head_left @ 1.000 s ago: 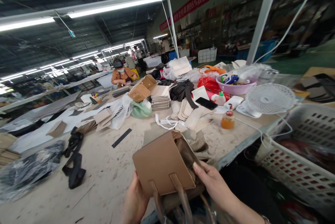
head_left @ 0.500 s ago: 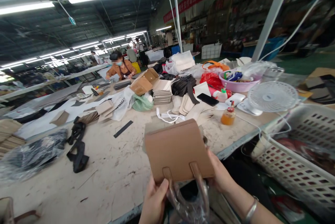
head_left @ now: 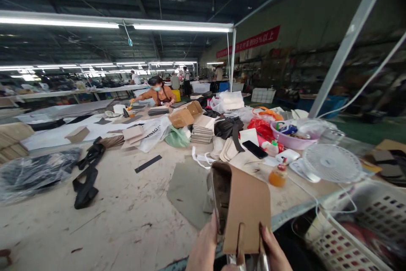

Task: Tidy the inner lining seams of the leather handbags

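Note:
A tan handbag (head_left: pixel 249 203) is held up at the table's near edge, turned so that its open side shows a dark inside. My left hand (head_left: pixel 203 245) is closed on the bag's left side, near the bottom of the view. Gripping its lower right side is my right hand (head_left: pixel 274 250), with the thumb near a handle. The two handles (head_left: pixel 241 241) point down toward me and look wrapped in clear plastic. Behind the bag, a grey sheet (head_left: pixel 185 197) lies flat on the worktable (head_left: pixel 127 224).
Beyond the bag lie a black phone (head_left: pixel 254 149), a bottle of orange liquid (head_left: pixel 278 176) and stacked beige pieces (head_left: pixel 202 130). A white fan (head_left: pixel 331 163) and plastic basket (head_left: pixel 339 237) stand right. Black straps (head_left: pixel 85 188) lie left. A co-worker (head_left: pixel 163 93) works across the table.
The handbag has turned from its broad flap face to show its open side, and sits further right. Both hands have shifted along with it. The head view has levelled and tilted up.

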The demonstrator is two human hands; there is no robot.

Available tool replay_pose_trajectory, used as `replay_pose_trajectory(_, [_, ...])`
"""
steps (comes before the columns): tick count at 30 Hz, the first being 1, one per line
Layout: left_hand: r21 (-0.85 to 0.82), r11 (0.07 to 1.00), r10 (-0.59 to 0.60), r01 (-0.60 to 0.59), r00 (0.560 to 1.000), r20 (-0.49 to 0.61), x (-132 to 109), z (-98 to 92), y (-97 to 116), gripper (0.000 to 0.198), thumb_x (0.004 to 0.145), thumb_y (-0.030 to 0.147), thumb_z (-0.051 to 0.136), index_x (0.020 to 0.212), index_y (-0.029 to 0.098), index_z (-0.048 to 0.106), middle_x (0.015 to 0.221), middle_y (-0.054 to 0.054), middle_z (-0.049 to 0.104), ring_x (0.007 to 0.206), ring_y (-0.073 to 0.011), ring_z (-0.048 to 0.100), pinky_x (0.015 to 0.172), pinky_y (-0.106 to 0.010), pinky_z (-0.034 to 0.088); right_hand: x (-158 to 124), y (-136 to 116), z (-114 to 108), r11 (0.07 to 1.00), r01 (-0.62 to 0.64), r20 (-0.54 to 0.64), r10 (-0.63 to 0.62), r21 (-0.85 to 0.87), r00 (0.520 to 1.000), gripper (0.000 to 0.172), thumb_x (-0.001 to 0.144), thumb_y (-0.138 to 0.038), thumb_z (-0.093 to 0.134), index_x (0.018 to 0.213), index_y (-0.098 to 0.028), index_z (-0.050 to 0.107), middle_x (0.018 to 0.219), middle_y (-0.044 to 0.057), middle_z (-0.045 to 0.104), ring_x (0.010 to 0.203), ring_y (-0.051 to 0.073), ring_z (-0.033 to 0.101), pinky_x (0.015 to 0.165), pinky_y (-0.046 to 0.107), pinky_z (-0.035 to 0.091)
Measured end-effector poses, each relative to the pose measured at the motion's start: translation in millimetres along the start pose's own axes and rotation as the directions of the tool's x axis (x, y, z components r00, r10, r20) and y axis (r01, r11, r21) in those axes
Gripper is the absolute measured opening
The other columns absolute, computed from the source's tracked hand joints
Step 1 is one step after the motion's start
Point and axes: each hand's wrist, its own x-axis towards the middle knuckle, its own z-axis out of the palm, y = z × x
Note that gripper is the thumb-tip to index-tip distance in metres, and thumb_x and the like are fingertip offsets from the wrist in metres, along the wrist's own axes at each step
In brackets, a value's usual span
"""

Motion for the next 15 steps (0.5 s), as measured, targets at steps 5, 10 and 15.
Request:
replay_pose_trajectory(5, [-0.165, 0.985, -0.048, 0.044, 0.999, -0.021, 3, 8.0, 24, 0.071, 0.084, 0.043, 0.055, 0.145, 0.019, 0.029, 0.135, -0.012, 0.053, 0.117, -0.0297, 0.055, 0.1, -0.039, 0.042, -6, 2, -5, 1.0, 0.002, 0.001, -0.002, 0.015, 1.0, 0.067, 0.073, -0.042, 0.072, 0.133, -0.025, 0.047, 0.117, 0.007, 0.066, 0.11, 0.03, 0.059, 0.094, 0.047, 0.047])
replay_pose_trajectory(10, [-0.425, 0.901, -0.207, 0.089, 0.948, -0.241, -2, 23.7, 46, 0.063, 0.07, 0.031, 0.071, 0.129, 0.011, 0.055, 0.123, -0.019, 0.06, 0.118, -0.0375, 0.052, 0.105, -0.041, 0.036, -10, 0, -2, 0.999, 0.012, 0.019, -0.012, 0.036, 1.0, 0.065, 0.075, -0.04, 0.07, 0.134, -0.027, 0.045, 0.119, 0.007, 0.064, 0.107, 0.029, 0.061, 0.092, 0.047, 0.048])
replay_pose_trajectory(15, [-0.392, 0.894, -0.305, 0.216, 0.935, -0.181, -9, 25.1, 30, 0.061, 0.067, 0.026, 0.073, 0.126, 0.019, 0.058, 0.132, -0.011, 0.055, 0.13, -0.0341, 0.04, 0.111, -0.039, 0.028, -9, 1, 2, 0.99, 0.098, 0.079, -0.106, 0.106, 0.991, 0.057, 0.077, -0.032, 0.069, 0.129, -0.025, 0.048, 0.116, 0.006, 0.066, 0.108, 0.026, 0.061, 0.094, 0.043, 0.046])
